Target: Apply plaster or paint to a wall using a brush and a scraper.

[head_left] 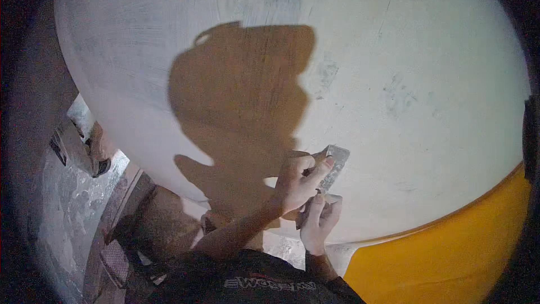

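Near the middle of the head view, my left hand (pixel 298 180) grips a small, flat, rectangular grey piece (pixel 339 163) with a speckled, worn face. Its thumb lies along the piece. My right hand (pixel 320 219) is just below, thumb and forefinger pinched at the lower end of the same piece. Both hands are close in front of a large pale curved surface (pixel 382 152), which carries grey smudges and streaks. Whether the piece touches that surface I cannot tell.
A brown shadow (pixel 242 84) of a head and hands falls across the pale surface. An orange-yellow area (pixel 439 259) borders it at the lower right. At the lower left are a grey blotched floor (pixel 62 208), a shoe-like object (pixel 79 146) and dim long-edged pieces (pixel 121 202).
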Demonstrator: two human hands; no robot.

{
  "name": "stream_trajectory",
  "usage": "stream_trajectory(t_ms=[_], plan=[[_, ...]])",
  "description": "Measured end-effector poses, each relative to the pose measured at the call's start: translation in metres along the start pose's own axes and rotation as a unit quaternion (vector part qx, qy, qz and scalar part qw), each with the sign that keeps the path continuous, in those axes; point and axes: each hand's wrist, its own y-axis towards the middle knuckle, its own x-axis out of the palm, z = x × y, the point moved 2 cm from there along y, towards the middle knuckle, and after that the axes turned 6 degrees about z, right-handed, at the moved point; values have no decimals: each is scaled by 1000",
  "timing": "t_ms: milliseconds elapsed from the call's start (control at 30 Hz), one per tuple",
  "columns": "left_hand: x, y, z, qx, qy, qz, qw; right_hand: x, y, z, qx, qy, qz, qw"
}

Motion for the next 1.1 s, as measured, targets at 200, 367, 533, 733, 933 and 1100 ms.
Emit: stream_trajectory(t_ms=[200,367,533,733,933,1100], plan=[[3,-6,-30,-8,-42,-6,999,10,-3,-1,28,58,17,998],[-8,-1,17,-38,-18,-17,999,7,5,-5,12,31,18,999],[-8,-6,-14,70,20,17,997,9,2,0,-18,11,1,1000],[-16,6,19,-11,13,-22,1000,21,13,-15,-2,47,-15,999],[-20,9,10,69,46,6,997,23,14,-22,33,56,-15,998],[-29,13,11,17,26,0,999,32,8,-8,0,37,5,999]])
